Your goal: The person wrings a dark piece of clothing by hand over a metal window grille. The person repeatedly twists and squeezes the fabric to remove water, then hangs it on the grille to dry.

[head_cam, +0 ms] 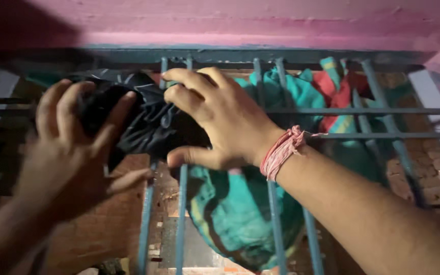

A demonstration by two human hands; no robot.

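- Both hands are up at a window grille made of blue-grey metal bars, and between them is a bundle of black cloth
- The left hand is closed on the left end of the black cloth, its fingers curled over the top of the bundle and its thumb pointing to the right underneath
- The right hand grips the right side of the same cloth; the fingers bend over the top edge and the thumb presses from below, so the cloth is pinched between them
- The black cloth lies against the bars, high on the grille, directly between the two hands
- On the right wrist there is a bunch of pink thread wound several times
- Behind and below the right hand hangs a teal cloth with a yellow and dark border, pushed against the bars
- To the right of the right hand, higher up, a red piece of cloth sits among the teal folds
- Above both hands is a pink wall, and through the bars below the left hand I see brickwork
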